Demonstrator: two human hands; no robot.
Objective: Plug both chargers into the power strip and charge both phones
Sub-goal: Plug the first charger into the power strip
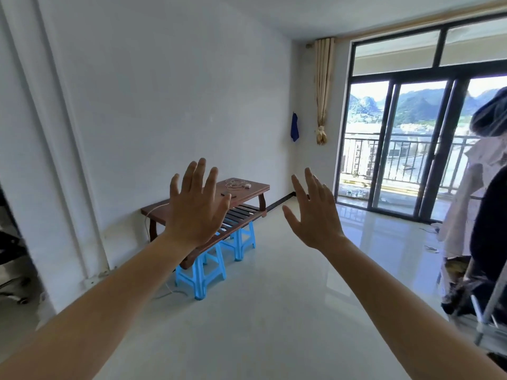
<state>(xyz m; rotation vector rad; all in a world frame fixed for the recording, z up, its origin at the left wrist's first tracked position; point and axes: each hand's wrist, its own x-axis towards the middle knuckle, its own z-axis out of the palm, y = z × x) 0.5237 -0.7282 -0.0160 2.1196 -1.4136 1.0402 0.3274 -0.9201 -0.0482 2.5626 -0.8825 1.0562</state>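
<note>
A low brown wooden table (256, 187) stands against the white wall across the room. On its top lie a tangle of pale charger cables with a small white charger (238, 184) and a dark phone (233, 195). A white cord (149, 212) hangs off the table's left end. My left hand (196, 208) is raised with fingers spread and covers part of the table. My right hand (315, 212) is raised beside it, also spread and empty. Both hands are far from the table. The power strip is not visible.
Two blue plastic stools (203, 272) sit under the table's near side. Glass balcony doors (411, 149) fill the right wall. A rack with clothes (472, 204) stands at the right edge. An office chair base (13, 286) shows at the left. The floor is glossy tile.
</note>
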